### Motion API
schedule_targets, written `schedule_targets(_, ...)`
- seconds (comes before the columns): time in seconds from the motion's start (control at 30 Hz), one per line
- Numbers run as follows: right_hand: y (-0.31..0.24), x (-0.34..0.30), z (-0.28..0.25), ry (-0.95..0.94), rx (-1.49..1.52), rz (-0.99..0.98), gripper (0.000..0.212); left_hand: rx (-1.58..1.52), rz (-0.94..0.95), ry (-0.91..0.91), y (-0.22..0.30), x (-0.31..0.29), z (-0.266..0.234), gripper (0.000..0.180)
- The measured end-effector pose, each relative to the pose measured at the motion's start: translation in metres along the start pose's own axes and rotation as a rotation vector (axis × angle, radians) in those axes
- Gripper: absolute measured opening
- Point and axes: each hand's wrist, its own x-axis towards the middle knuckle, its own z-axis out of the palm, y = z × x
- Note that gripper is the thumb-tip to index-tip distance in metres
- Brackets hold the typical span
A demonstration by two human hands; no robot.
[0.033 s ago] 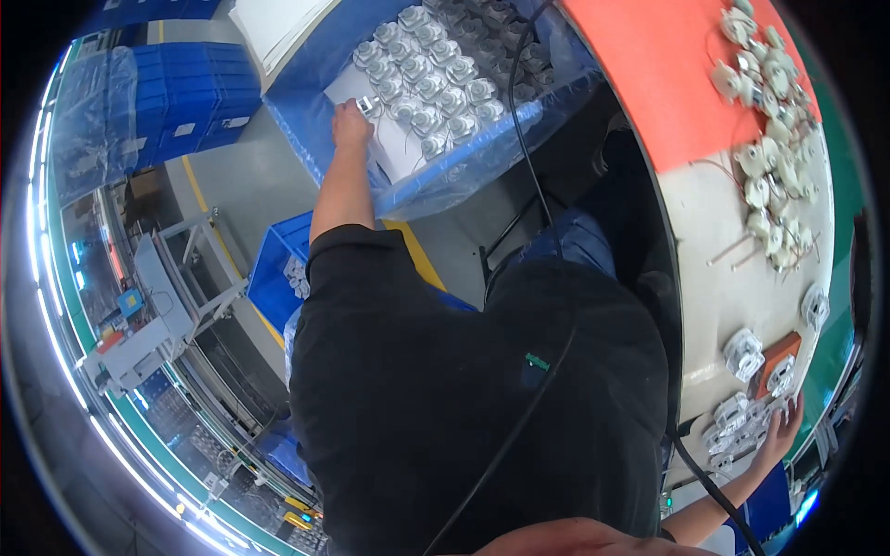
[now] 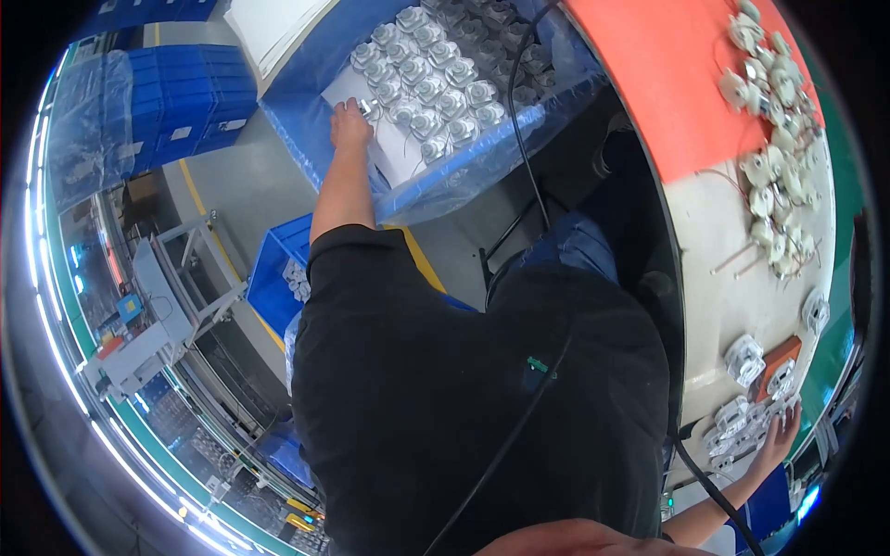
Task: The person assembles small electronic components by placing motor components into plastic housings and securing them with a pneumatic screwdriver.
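Observation:
My left hand [image 2: 350,123] is stretched into a large blue bin lined with clear plastic [image 2: 306,139]. Its fingers are closed around a small silver metal housing [image 2: 367,109], at the near-left edge of several rows of similar housings [image 2: 426,88]. A white sheet [image 2: 400,157] shows beneath them. Far to the right, my right hand [image 2: 781,437] rests at a cluster of silver metal housings [image 2: 732,422] on the worktable, fingers apart and touching the parts. Whether it grips one is hard to see.
An orange-red mat [image 2: 640,83] covers the table's far end. Cream wired coil parts [image 2: 779,167] lie heaped along the right side. A brown block [image 2: 781,366] carries a housing. A black cable [image 2: 524,148] hangs across the bin. A smaller blue bin [image 2: 269,269] and stacked blue crates [image 2: 185,102] stand left.

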Motion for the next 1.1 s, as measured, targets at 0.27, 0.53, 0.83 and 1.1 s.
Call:
schedule_targets(0.27,0.01,-0.058,-0.034,0.197,-1.192,-0.293,0.044,0.283,0.117,-0.2,0.004,0.056,0.036,0.036)
schedule_targets(0.53,0.004,-0.078,-0.017,0.316,-1.195,-0.301,0.041,-0.586,-0.323,0.237,-0.032,0.094,0.038,0.064)
schedule_targets(0.83,-0.001,-0.086,-0.003,0.339,-1.237,-0.276,0.04,-0.921,-0.477,0.39,-0.013,0.122,0.077,0.05)
schedule_targets(1.1,-0.003,-0.089,0.003,0.307,-1.294,-0.278,0.039,-0.821,-0.632,0.54,0.001,0.14,0.065,0.05)
